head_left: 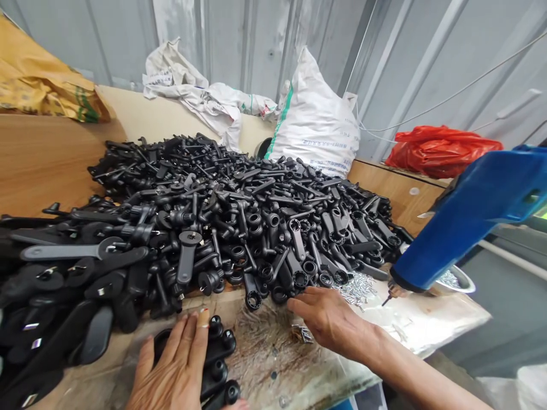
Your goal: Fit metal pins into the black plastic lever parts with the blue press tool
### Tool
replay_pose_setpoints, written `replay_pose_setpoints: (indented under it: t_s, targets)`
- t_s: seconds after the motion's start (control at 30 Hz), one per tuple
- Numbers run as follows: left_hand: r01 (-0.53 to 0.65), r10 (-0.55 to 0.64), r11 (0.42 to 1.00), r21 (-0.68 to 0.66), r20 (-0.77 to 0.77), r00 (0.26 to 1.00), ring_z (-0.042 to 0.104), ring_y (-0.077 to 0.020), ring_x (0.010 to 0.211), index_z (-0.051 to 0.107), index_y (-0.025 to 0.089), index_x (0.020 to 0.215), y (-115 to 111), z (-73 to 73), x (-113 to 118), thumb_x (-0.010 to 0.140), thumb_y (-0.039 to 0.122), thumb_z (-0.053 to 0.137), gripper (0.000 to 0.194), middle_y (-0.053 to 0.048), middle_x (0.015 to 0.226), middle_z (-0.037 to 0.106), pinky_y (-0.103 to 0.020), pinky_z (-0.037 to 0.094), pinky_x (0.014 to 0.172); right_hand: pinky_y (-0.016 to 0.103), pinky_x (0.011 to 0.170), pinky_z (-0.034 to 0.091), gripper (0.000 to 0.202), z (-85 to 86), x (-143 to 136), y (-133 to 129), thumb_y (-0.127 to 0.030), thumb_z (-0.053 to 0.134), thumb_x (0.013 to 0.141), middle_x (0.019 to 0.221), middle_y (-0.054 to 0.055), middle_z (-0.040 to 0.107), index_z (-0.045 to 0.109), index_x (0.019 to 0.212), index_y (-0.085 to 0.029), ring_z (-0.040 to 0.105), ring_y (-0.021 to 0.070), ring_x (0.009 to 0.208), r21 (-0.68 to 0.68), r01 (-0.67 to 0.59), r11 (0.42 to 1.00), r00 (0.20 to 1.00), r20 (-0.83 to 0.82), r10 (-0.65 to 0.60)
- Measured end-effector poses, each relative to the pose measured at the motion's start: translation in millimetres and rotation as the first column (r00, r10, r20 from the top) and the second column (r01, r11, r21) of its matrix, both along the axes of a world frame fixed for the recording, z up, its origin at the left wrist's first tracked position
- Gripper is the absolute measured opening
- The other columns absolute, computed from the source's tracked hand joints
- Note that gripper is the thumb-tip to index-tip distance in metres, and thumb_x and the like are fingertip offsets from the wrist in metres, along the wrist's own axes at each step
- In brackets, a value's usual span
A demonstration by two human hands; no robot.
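My left hand [173,364] lies at the front of the bench with its fingers stretched over a short row of black plastic crank handles [219,370]; their round knobs show to its right. My right hand [327,319] reaches leftward to the front edge of the heap, its fingers loosely extended and its thumb hidden. Its fingertips are beside a black handle end [280,294], and contact is hard to make out. Many more black handles are heaped in a large pile [239,210], some with toothed ring ends. Below my right hand sit a few small metal pins [304,333].
A blue power screwdriver [461,222] hangs point-down at the right, above loose metal pins [359,287] and a metal bowl [464,282]. A white woven sack [318,119] stands behind the heap. A red plastic bag [440,149] lies on a ledge; wooden boards [38,165] wall the left.
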State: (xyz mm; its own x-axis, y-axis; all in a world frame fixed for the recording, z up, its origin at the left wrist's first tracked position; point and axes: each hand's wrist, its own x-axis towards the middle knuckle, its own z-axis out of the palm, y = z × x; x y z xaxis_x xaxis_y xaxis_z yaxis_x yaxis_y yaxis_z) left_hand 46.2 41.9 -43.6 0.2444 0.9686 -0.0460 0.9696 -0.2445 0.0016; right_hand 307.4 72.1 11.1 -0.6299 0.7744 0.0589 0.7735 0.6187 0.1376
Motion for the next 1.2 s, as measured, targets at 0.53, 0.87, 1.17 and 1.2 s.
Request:
replay_pose_setpoints:
  t_s: [0.53,0.87,1.17,1.2]
  targets:
    - [-0.055,0.106,0.971,-0.231,0.215,0.971,0.012,-0.0303,0.132,0.01,0.008,0.133,-3.7,47.8,9.6,0.056,0.056,0.058,0.103,-0.013,0.141,0.013,-0.055,0.007,0.105,0.026,0.05,0.036,0.027,2.9,-24.1,4.8,0.0,0.038,0.072,0.064,0.004,0.057,0.054,0.086,-0.016,0.051,0.016,0.057,-0.039,-0.084,0.996,0.987,-0.144,0.077]
    - [-0.057,0.081,0.991,-0.118,0.214,0.974,0.014,-0.0298,0.131,0.012,0.009,0.132,-10.7,41.6,9.9,0.056,0.064,0.054,0.103,-0.011,0.14,0.015,-0.055,0.01,0.105,0.016,0.06,0.044,0.017,-22.1,-104.1,-21.8,-0.011,0.049,0.08,0.073,-0.002,0.061,0.054,0.093,-0.021,0.056,0.0095,0.065,-0.168,-0.209,0.963,0.414,-0.908,-0.069]
    - [-0.052,0.093,0.989,-0.141,0.303,0.948,0.013,-0.0285,0.131,0.014,0.011,0.133,-9.5,38.6,6.2,0.055,0.047,0.054,0.094,-0.01,0.141,0.017,-0.053,0.005,0.105,0.02,0.058,0.044,0.02,-25.7,-109.7,-22.9,-0.005,0.045,0.08,0.071,0.001,0.06,0.052,0.092,-0.019,0.055,0.0113,0.061,0.027,-0.189,0.982,0.533,-0.837,0.125]
    - [-0.055,0.1,0.988,-0.146,0.315,0.944,0.013,-0.0278,0.132,0.014,0.011,0.133,-9.5,38.8,5.9,0.055,0.045,0.053,0.093,-0.01,0.141,0.017,-0.053,0.004,0.106,0.021,0.056,0.043,0.021,-26.3,-110.5,-23.8,-0.004,0.044,0.08,0.071,0.001,0.06,0.052,0.093,-0.019,0.054,0.0115,0.06,0.059,-0.186,0.981,0.547,-0.823,0.153]
